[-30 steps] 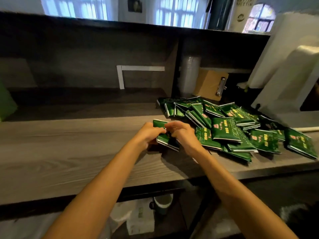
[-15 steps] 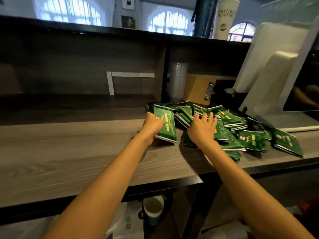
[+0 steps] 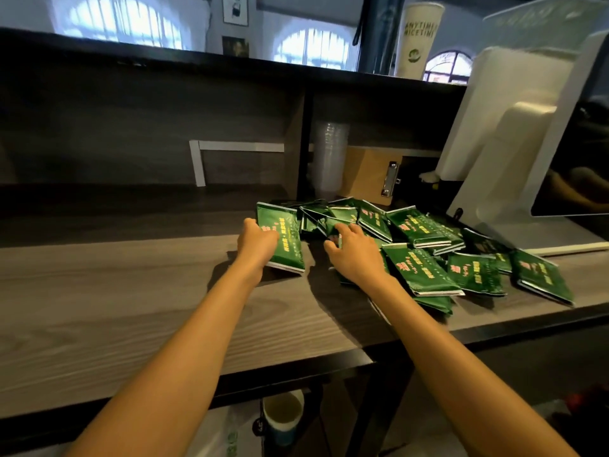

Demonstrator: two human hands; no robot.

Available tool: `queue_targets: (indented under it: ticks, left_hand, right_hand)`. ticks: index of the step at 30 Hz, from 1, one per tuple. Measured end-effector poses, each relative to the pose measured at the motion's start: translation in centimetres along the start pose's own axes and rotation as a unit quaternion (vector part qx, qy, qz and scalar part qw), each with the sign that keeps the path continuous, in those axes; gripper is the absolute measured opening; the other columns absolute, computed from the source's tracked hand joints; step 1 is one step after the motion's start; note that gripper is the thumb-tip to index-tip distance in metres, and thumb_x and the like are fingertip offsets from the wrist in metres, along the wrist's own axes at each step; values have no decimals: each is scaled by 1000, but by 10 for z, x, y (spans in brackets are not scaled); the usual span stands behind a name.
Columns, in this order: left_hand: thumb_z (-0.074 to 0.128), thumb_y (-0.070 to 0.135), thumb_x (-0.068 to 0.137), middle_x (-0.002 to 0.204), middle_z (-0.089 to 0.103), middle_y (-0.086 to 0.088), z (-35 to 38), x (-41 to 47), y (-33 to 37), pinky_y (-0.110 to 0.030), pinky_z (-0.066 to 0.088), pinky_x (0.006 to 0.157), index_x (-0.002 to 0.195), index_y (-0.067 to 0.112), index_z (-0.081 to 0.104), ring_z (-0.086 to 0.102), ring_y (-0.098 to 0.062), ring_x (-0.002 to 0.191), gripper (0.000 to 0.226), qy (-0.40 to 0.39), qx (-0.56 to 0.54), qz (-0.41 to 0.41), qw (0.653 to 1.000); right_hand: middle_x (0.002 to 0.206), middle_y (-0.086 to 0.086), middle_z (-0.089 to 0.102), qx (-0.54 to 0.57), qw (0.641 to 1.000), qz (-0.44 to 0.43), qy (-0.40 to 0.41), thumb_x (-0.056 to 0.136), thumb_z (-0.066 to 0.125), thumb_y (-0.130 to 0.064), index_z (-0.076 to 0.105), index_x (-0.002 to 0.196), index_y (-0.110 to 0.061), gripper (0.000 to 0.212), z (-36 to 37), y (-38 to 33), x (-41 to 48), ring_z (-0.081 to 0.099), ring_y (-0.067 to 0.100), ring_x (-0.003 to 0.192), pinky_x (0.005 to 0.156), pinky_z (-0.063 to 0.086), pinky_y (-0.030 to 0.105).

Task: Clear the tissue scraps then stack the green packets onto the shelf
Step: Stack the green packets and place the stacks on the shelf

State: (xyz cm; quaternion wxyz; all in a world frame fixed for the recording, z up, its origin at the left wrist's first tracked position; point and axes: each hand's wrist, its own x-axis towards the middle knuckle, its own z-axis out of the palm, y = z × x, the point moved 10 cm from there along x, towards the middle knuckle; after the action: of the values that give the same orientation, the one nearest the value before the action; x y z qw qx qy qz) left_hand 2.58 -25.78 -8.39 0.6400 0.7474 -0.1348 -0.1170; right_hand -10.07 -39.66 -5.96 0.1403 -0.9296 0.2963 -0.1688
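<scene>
Right hand [image 3: 354, 255] dropped onto pile [image 3: 425, 245], apparently ungrasping; left grip [image 3: 258, 242] clasps packet [image 3: 283, 240] alongside.

Both of my bare arms reached forward and slightly inward, forearms long and nearly straight, wrists level. My left hand [image 3: 258, 240] was turned thumb-up, its fingers curled closed around a grip, knuckles facing me. My right hand [image 3: 352, 252] lay palm down just beside it, the two hands apart and not touching, its fingers spread and bent loosely at the tips, the back of the hand toward me.
</scene>
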Motion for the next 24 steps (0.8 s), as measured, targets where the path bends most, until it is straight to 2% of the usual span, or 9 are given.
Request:
queue_targets:
  ticks: [3,6,8,11,14,16,18,21,24]
  left_hand:
    - [49,7,92,120,55,-15,-19,6,-15,-39,51,82,124,5,42,59,-31,105,33,29,-22,-47,998]
    - [48,5,91,121,56,-17,-32,9,-22,-38,51,80,124,5,42,59,-32,104,34,48,-29,-60,997]
    - [47,2,90,122,56,-17,-38,10,-22,-37,51,78,124,4,43,59,-32,104,35,61,-29,-57,996]
    - [48,3,90,121,56,-17,-47,10,-23,-37,51,77,122,5,45,60,-32,103,32,78,-43,-57,994]
    - [49,5,91,120,57,-15,-53,10,-21,-33,47,70,120,7,47,60,-30,102,29,92,-45,-53,993]
    - [49,3,91,120,57,-15,-55,12,-20,-31,44,66,119,7,49,60,-29,99,28,98,-49,-44,993]
    - [47,2,91,119,57,-16,-57,13,-20,-30,44,61,118,6,50,60,-28,96,28,102,-69,-41,992]
    - [43,1,93,119,57,-16,-55,16,-22,-31,46,60,120,5,49,61,-29,98,28,102,-92,-44,989]
    - [38,1,92,118,57,-15,-51,18,-21,-35,50,68,120,5,49,61,-30,101,30,98,-82,-41,991]
  right_hand:
    - [143,16,37,36,997,-64,-27,96,50,-23,42,139,-11,45,8,-30,6,41,35,127,101,34,38]
    - [140,20,35,96,993,-50,-42,85,67,-16,35,137,-5,62,17,-41,8,37,37,128,102,36,46]
    - [137,21,36,98,995,-15,-31,81,72,-25,32,134,-2,69,18,-38,11,34,39,129,103,35,48]
    - [144,21,27,42,998,25,-29,80,70,-40,23,140,-4,84,19,-36,12,31,41,132,104,33,45]
    - [144,19,24,89,995,21,-25,79,73,-35,27,138,-8,80,17,-41,11,44,39,123,92,40,39]
    - [142,17,27,152,988,13,1,79,75,-22,31,135,-8,73,13,-43,13,47,35,118,81,38,32]
    - [132,14,38,245,968,20,44,79,73,-11,36,131,-6,64,8,-37,18,49,27,110,77,35,26]
    - [118,11,54,421,902,76,67,83,66,-5,42,124,-7,47,11,-18,25,54,21,95,78,44,30]
    - [101,9,55,515,847,105,76,85,60,0,45,104,-9,26,9,-6,27,51,21,92,66,41,23]
